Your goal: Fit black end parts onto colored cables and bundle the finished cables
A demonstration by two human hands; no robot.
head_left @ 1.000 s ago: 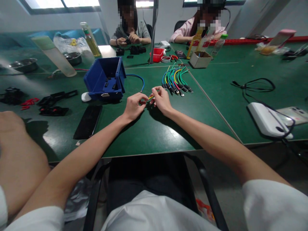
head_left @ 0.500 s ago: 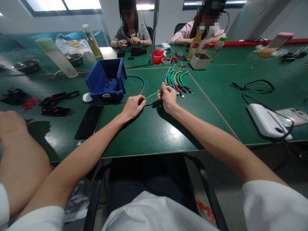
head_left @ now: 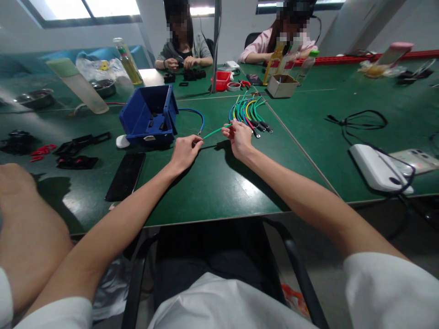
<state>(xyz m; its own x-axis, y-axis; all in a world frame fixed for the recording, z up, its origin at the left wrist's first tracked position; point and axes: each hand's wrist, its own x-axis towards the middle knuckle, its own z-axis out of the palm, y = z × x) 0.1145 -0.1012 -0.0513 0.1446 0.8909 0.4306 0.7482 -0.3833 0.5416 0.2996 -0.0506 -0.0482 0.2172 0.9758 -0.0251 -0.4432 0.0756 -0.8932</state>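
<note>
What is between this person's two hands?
In the head view, a green wire runs from the left hand to the right hand, over the table.

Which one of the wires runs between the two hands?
The green wire going from the left hand to the right hand; one blue wire curves beside the bin, and the bunched wires lie beyond the right hand.

Beyond the green table (head_left: 222, 196), a pale wall (head_left: 233, 27) is rising, and windows (head_left: 109, 8) in it are letting in bright light. The table's top is catching patches of glare. A slim grey pole (head_left: 216, 50) is standing over its far part. A black chair (head_left: 295, 256) is facing its near edge, and grey floor (head_left: 322, 260) is showing below.
</note>
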